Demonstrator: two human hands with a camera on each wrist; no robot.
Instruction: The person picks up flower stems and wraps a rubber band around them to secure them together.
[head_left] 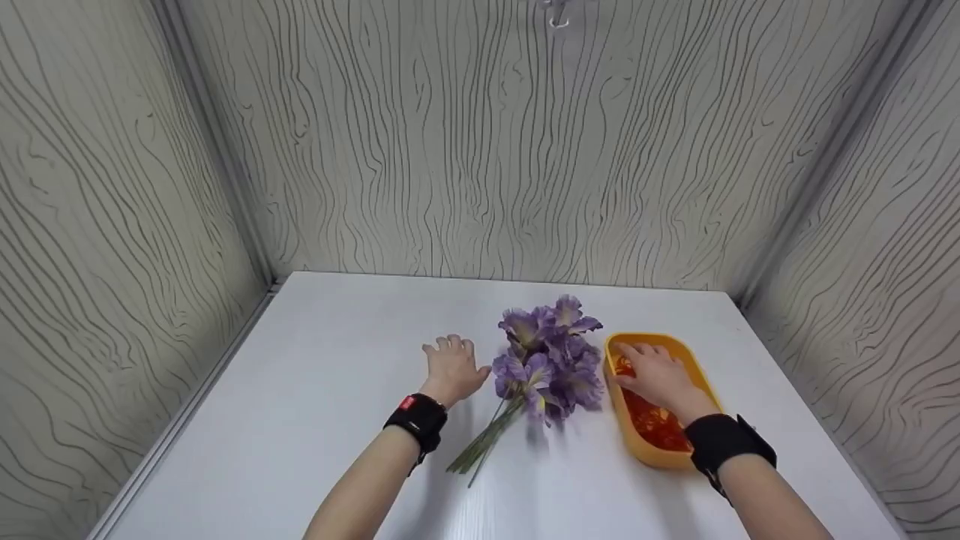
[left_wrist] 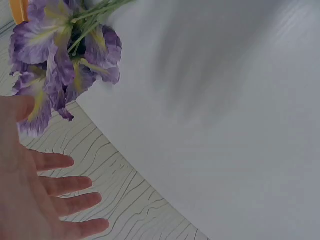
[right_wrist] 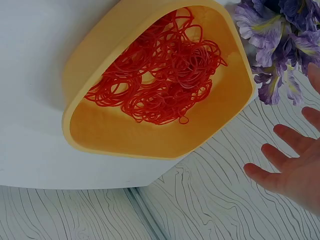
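A bunch of purple irises [head_left: 551,360] with green stems [head_left: 491,439] lies on the white table, its blooms pointing away from me. Just left of the blooms my left hand [head_left: 454,369] hovers with fingers spread, holding nothing. To the right stands a yellow-orange tray [head_left: 628,431] with several red rubber bands [right_wrist: 165,75] heaped inside. Above its far part is my right hand [head_left: 660,375], fingers apart and nothing held. In the right wrist view the fingers [right_wrist: 287,135] are outstretched, clear of the bands. The left wrist view shows the left palm [left_wrist: 20,185] beside the petals.
The white table [head_left: 337,360] ends at a wood-grain patterned back wall [head_left: 450,150], with similar panels on both sides. A small white hook [head_left: 559,22] hangs high on the back wall. Both wrists wear black bands [head_left: 420,421].
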